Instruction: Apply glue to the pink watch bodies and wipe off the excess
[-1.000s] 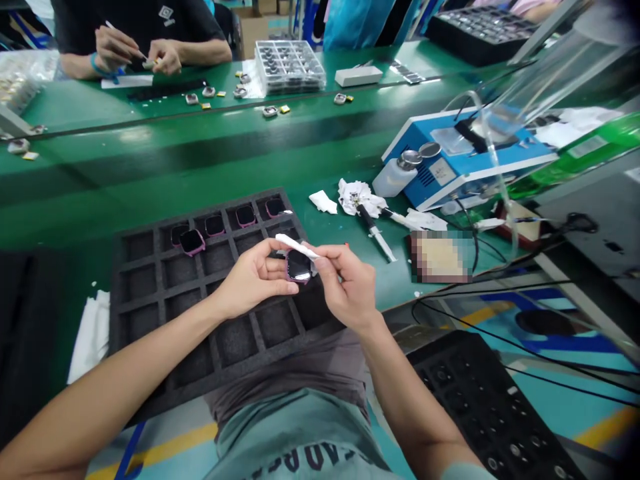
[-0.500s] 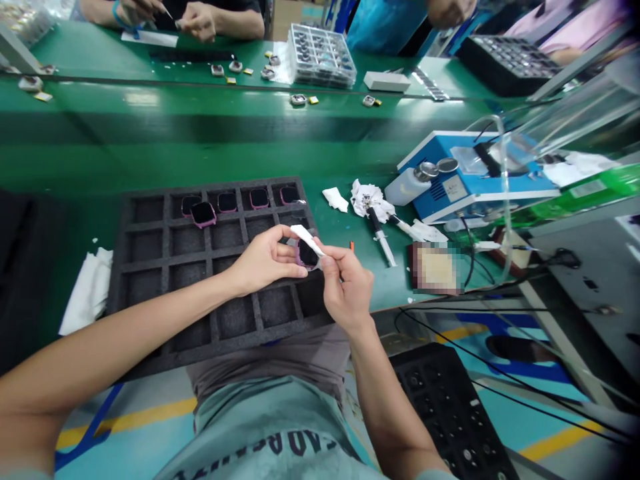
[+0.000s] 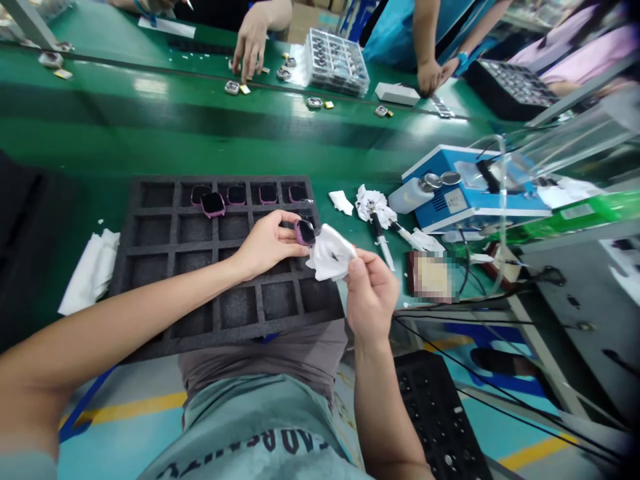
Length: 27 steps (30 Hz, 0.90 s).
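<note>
While gripping a watch (image 3: 305,232) by its purple case in the left hand (image 3: 264,248), pinches a smudged tissue (image 3: 330,257) with the fingertips of the right hand (image 3: 373,287). Holds the watch just beyond the left fingertips, between the hands, upper side tilted rightward; nearer the left hand, with the tissue spread across the gap to the right fingers. Cannot tell whether touching the screen. Holds both above the right part of a foam tray (image 3: 215,230). Shows 5 other watches (image 3: 237,195) along its far row, 1 overlapping a neighbour, all nearer the left hand. Farther right, has a crumpled tissue (image 3: 373,202), a syringe (image 3: 384,248), a bottle (image 3: 409,196) and a blue machine (image 3: 443,212). Across the bench (image 3: 200,150), shows a co-worker's hand (image 3: 253,41) reaching over small parts.
</note>
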Tool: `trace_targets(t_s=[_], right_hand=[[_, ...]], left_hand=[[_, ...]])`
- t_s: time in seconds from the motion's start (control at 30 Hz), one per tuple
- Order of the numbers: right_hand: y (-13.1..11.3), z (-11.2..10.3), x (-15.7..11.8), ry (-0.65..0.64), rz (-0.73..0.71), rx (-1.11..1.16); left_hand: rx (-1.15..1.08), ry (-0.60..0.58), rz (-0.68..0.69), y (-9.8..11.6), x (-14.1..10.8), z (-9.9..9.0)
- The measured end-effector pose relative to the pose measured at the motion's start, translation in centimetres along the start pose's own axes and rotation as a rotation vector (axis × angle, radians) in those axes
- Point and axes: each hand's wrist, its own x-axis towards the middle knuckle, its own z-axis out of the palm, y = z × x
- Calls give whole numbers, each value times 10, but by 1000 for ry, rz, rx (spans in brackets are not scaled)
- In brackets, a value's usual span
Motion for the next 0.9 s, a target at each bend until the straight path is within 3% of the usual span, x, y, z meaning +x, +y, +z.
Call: trace_targets(t_s=[0.13, 0.37, 0.43, 0.53, 0.7, 0.9], right_hand=[[-10, -4, 21, 43, 194, 456], [-5, 1, 39, 92, 478, 663], [-4, 3, 39, 30, 475, 662], [-7, 6, 37, -4, 347, 605], [-12, 15, 35, 148, 282, 621], [-13, 38, 31, 213, 295, 647]], left_hand=[[11, 20, 3, 9, -3, -3], [-65, -147, -8, 21, -13, -1], [-69, -166, 3, 23, -15, 0], [-55, -175, 27, 27, -16, -1], [-31, -200, 18, 30, -18, -1], [-2, -210, -9, 26, -19, 1]])
